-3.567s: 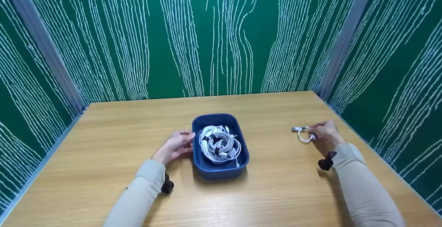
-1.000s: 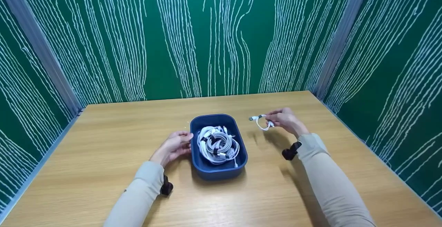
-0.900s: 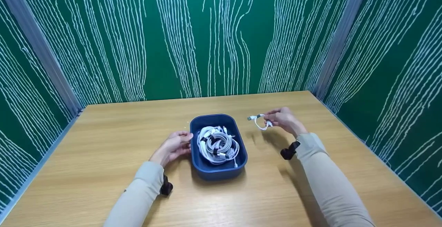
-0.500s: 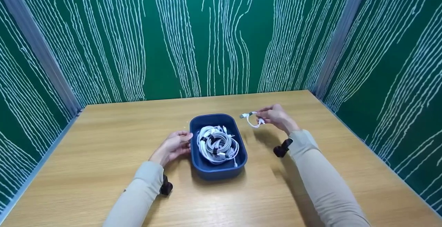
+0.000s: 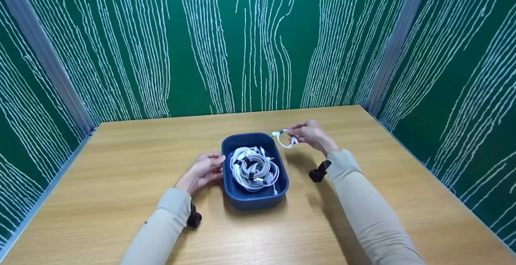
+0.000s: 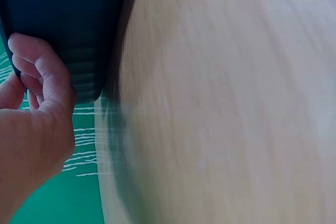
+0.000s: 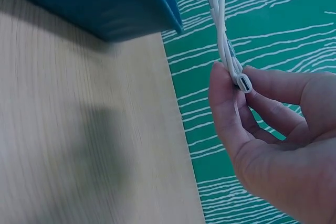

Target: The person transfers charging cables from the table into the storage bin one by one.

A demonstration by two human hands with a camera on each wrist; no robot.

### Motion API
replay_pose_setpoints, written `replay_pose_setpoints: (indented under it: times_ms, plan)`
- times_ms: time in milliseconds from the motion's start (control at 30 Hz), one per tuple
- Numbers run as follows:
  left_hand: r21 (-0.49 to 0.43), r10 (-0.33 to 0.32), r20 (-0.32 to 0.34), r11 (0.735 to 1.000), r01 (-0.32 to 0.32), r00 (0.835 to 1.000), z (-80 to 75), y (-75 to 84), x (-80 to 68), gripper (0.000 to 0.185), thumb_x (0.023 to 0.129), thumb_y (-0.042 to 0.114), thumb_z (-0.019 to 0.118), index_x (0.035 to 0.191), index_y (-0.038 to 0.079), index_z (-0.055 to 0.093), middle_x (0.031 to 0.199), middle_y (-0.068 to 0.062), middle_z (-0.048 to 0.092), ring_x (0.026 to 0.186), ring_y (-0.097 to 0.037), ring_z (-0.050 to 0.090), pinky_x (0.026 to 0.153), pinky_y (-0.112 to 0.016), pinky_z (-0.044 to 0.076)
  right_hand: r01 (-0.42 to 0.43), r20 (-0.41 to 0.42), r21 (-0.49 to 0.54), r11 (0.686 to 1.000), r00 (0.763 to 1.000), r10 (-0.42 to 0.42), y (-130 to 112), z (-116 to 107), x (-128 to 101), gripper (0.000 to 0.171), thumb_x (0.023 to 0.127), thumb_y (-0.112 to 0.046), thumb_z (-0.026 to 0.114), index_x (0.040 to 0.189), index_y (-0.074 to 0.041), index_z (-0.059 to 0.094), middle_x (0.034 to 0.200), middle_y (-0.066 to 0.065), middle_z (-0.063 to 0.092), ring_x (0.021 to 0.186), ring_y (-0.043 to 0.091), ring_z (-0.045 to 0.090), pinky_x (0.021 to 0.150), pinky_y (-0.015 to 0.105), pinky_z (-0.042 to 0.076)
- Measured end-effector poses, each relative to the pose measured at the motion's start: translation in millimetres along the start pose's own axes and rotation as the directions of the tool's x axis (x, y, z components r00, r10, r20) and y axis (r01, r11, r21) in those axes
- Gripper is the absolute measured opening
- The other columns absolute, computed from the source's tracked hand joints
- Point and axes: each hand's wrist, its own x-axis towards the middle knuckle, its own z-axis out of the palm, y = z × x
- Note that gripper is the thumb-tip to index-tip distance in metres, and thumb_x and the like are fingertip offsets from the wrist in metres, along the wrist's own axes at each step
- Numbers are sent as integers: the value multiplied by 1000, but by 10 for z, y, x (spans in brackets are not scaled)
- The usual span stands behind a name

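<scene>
My right hand (image 5: 312, 134) pinches a short white looped charging cable (image 5: 283, 138) between thumb and fingertips, holding it in the air just above the far right corner of the dark blue rounded plastic tray (image 5: 245, 196). One plug end (image 7: 244, 83) sits right at my pinch. My left hand (image 5: 201, 171) rests on the wooden bench (image 5: 121, 164) with its curled fingers (image 6: 37, 72) against the tray's left wall. Inside the tray lies a tangle of white coiled cables with black ties (image 5: 254, 168), near the middle of the bench.
</scene>
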Motion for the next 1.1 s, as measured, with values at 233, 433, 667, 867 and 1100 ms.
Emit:
replay_pose_setpoints:
  times_ms: [233, 433, 667, 867, 1100]
  plan:
    - [3, -1, -14, 1000, 1, 1000, 7, 15, -4, 7, 98, 5, 51, 97, 6, 45, 72, 0, 51, 62, -12, 51, 61, -26, 50, -3, 4, 12, 1000, 1000, 3, -33, 99, 21, 35, 94, 4, 55, 125, 18, 48, 74, 1, 65, 70, 9, 63, 63, 16, 54]
    - [6, -1, -13, 1000, 1, 1000, 7, 19, -11, 5, 98, 5, 51, 98, 6, 46, 73, 0, 51, 62, -12, 51, 61, -26, 50, -7, 9, 3, 1000, 1000, 7, -65, 188, 35, 33, 93, 2, 56, 124, 15, 51, 77, 3, 66, 72, 11, 64, 65, 17, 54]
    - [10, -7, -20, 1000, 7, 1000, 8, 18, -12, 6, 98, 5, 51, 94, 7, 47, 72, 1, 51, 63, -12, 51, 61, -26, 50, -14, 7, -19, 1000, 1000, 14, -92, 300, 55, 34, 93, 1, 58, 124, 13, 53, 83, 4, 66, 73, 11, 63, 65, 16, 54]
    - [5, -5, -19, 1000, 5, 1000, 9, 19, -12, 6, 98, 5, 50, 94, 7, 46, 73, 0, 50, 63, -12, 50, 61, -26, 49, -6, 7, -8, 1000, 1000, 6, -104, 389, 89, 32, 91, 1, 60, 121, 13, 55, 86, 6, 65, 70, 9, 63, 64, 16, 54]
    - [-8, -7, 8, 1000, 7, 1000, -6, 18, -15, 10, 99, 6, 49, 90, 9, 46, 71, 1, 49, 62, -12, 49, 60, -25, 49, 23, 32, -69, 997, 999, -21, -143, 507, 109, 32, 93, -1, 59, 122, 12, 56, 87, 6, 67, 71, 9, 64, 69, 19, 56]
